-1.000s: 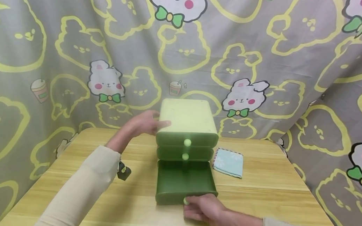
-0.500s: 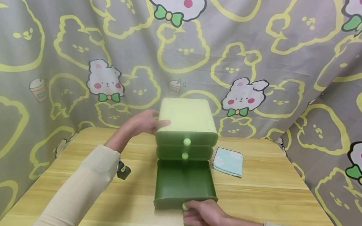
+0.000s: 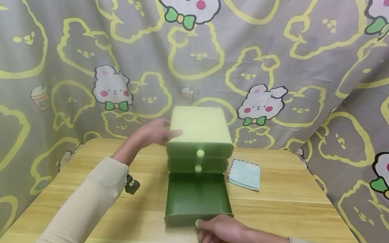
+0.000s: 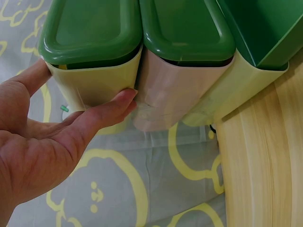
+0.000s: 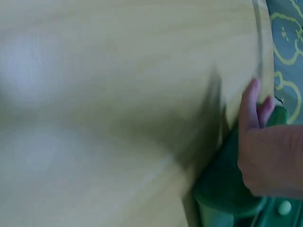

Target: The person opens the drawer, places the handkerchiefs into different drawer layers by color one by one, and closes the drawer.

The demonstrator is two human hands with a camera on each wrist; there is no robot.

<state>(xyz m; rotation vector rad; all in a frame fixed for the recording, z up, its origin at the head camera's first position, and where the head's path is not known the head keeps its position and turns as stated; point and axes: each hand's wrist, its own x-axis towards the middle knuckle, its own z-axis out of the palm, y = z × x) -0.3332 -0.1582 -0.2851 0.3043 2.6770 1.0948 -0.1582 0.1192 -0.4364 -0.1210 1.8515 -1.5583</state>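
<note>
A small green drawer unit [image 3: 199, 123] with a pale yellow-green top stands on the table, its bottom drawer [image 3: 197, 193] pulled out with nothing seen inside. My left hand [image 3: 154, 132] grips the unit's upper left edge, thumb on the top and fingers against the side. In the left wrist view, this hand [image 4: 52, 137] holds the pale casing [image 4: 94, 85] beside the green drawer fronts. At the bottom drawer's round knob [image 3: 198, 223], my right hand [image 3: 224, 231] has its thumb against or close to it, with the other fingers loosened below. Right wrist view shows that hand [image 5: 272, 158] with extended fingers.
A folded light blue cloth [image 3: 244, 174] lies right of the unit. Two upper drawers [image 3: 182, 149] are closed. A black item [image 3: 131, 185] sits at the left wrist. The wooden table [image 3: 293, 203] ends at a patterned grey curtain [image 3: 145, 42].
The bottom drawer has slid further out toward me and then stopped. My right hand's fingers have loosened and dropped below the knob. The left hand stays put.
</note>
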